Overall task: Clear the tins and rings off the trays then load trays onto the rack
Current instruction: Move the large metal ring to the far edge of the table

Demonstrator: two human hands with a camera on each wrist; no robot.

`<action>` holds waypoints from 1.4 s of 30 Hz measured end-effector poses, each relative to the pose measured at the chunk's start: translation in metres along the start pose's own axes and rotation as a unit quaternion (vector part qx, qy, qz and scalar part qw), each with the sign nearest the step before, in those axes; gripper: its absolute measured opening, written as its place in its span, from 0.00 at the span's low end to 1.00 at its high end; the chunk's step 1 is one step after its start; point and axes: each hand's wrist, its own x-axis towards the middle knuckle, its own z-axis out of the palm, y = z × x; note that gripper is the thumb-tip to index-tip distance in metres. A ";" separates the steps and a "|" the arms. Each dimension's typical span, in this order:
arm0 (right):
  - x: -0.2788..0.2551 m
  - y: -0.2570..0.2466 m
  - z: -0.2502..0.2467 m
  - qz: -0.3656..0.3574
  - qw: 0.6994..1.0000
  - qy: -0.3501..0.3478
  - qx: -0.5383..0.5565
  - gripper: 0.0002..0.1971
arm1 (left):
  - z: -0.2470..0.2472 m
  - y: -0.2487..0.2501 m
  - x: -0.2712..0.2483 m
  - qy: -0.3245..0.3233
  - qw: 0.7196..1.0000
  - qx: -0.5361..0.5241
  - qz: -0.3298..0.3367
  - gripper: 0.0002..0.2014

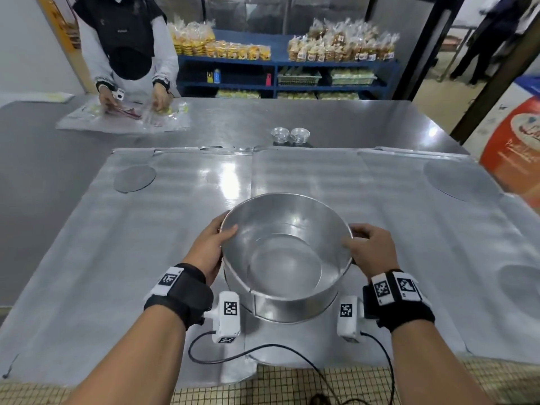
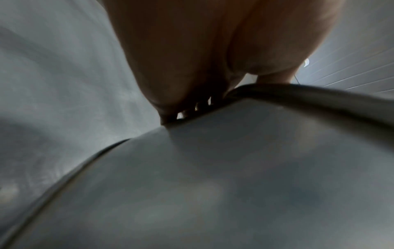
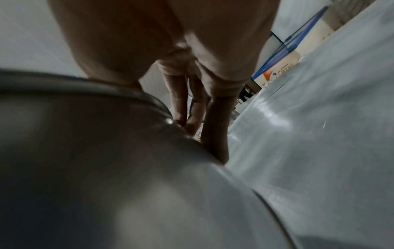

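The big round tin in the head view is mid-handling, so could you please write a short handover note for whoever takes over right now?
Left hand: grips the left rim of the large round tin, thumb inside.
Right hand: grips its right rim likewise.
The tin is above the seam between the two trays.
Flat round discs lie at the trays' corners; two stacks of small tins sit on the table beyond.
Done: trays largely cleared.
Left: set this tin aside, remove the discs, load the trays; the rack is not in view.
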 end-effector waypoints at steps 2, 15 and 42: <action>-0.005 -0.001 -0.005 -0.008 0.997 -0.020 -0.075 0.21 | -0.002 -0.006 -0.002 -0.011 0.999 0.031 -0.002 0.21; -0.008 0.022 -0.010 0.025 0.990 -0.038 -0.137 0.21 | 0.001 -0.033 -0.015 -0.027 0.996 0.076 -0.035 0.33; 0.048 0.047 -0.056 0.040 0.980 -0.189 -0.051 0.04 | 0.137 0.010 0.033 -0.053 0.788 0.614 0.014 0.26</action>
